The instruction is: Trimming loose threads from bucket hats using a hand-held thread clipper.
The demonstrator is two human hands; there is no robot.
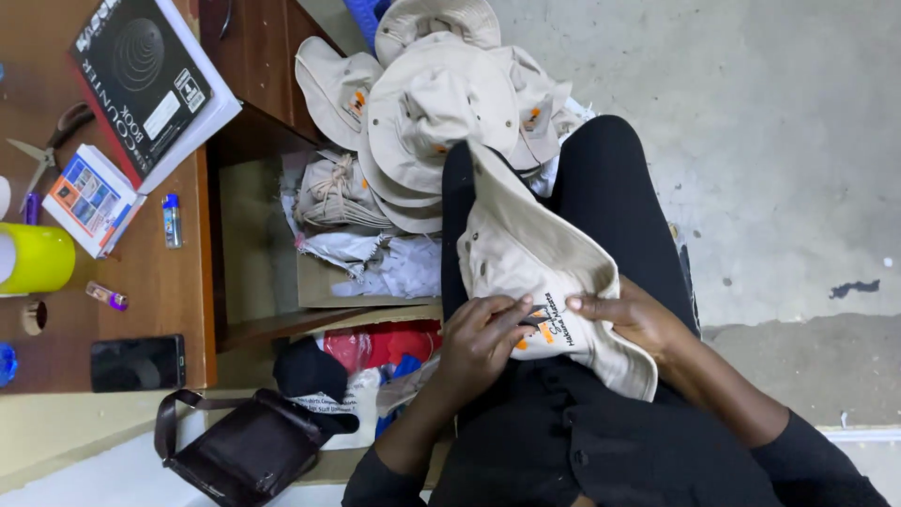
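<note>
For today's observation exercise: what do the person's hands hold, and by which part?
Both hands hold a beige cloth bucket hat on the lap, by its crown around the printed patch: left hand beside the patch, right hand gripping crown and brim edge.

Count, head view. Beige bucket hats: one on the lap [526, 253] held by both hands; at least five more in the loose pile [432, 103] beyond the knees, exact number unclear where they overlap. Hands: two, left hand [479, 338] and right hand [629, 314]. Tabletop [150, 300] items: one black-covered book [141, 70], one small printed box [91, 197], one pair of scissors [47, 145], one yellow-green roll [36, 258], one dark phone [138, 361], one lighter [172, 221], one small purple-tipped tube [107, 297]. Floor: one dark brown strap bag [249, 451], one cardboard box [319, 282] of crumpled papers.
</note>
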